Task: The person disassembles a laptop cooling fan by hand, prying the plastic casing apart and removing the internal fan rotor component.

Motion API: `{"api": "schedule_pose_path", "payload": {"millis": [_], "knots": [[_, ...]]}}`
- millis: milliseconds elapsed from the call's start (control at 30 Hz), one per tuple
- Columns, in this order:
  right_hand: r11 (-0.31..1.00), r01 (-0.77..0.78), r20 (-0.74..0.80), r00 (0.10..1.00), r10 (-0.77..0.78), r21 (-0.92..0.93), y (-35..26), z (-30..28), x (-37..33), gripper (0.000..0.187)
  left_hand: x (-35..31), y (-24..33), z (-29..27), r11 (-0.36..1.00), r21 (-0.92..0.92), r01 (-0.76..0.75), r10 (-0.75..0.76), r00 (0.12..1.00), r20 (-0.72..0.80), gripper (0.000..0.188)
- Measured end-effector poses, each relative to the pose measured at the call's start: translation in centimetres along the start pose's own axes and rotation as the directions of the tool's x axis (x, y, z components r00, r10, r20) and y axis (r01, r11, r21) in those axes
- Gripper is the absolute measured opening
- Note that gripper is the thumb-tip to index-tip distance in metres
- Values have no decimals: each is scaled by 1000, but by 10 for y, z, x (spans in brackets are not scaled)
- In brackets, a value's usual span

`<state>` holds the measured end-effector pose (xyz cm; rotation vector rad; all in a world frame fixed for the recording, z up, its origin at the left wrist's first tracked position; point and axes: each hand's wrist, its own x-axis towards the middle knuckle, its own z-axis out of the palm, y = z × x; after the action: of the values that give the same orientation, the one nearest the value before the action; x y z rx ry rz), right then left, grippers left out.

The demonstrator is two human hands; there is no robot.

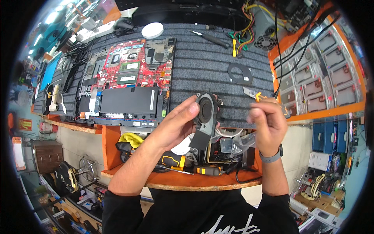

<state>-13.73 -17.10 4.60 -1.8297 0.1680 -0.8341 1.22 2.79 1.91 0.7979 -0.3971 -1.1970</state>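
My left hand (pixel 176 125) grips a laptop cooling fan (pixel 205 110), its round hub facing up and a dark flap hanging from its lower end. To the right of it, my right hand (pixel 269 126) is raised with the fingers curled and pressed together; whatever they hold, if anything, is hidden. Just beyond those fingers lies a tool with a flat pale blade and yellow-orange parts (pixel 255 94), partly covered by the hand. Farther back on the ridged grey mat (pixel 194 72) rests a flat black plate with a round opening (pixel 244 79).
An opened laptop base with a red circuit board (pixel 134 66) and a black battery (pixel 129 100) fills the left of the mat. A dark screwdriver (pixel 213 39), a yellow screwdriver (pixel 234 47) and a round white lid (pixel 152 30) lie behind. Tools crowd the orange shelf (pixel 230 181) below.
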Motion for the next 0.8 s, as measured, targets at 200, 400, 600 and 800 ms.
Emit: {"api": "schedule_pose_path", "payload": {"millis": [200,400,600,800], "knots": [[983,-184,115,976,185,-16,4,-13,7,45,0,9,9,976,157,-152,172,978,-118,77],[953,-229,213,959,186,199,-44,50,4,43,-6,14,30,-49,959,-278,746,629,220,88],[914,-270,91,963,255,301,-49,34,17,28,-21,43,58,232,903,-363,742,666,77,83],[792,-388,232,921,313,472,-80,18,11,26,-27,62,58,777,575,-255,307,952,8,24]]}}
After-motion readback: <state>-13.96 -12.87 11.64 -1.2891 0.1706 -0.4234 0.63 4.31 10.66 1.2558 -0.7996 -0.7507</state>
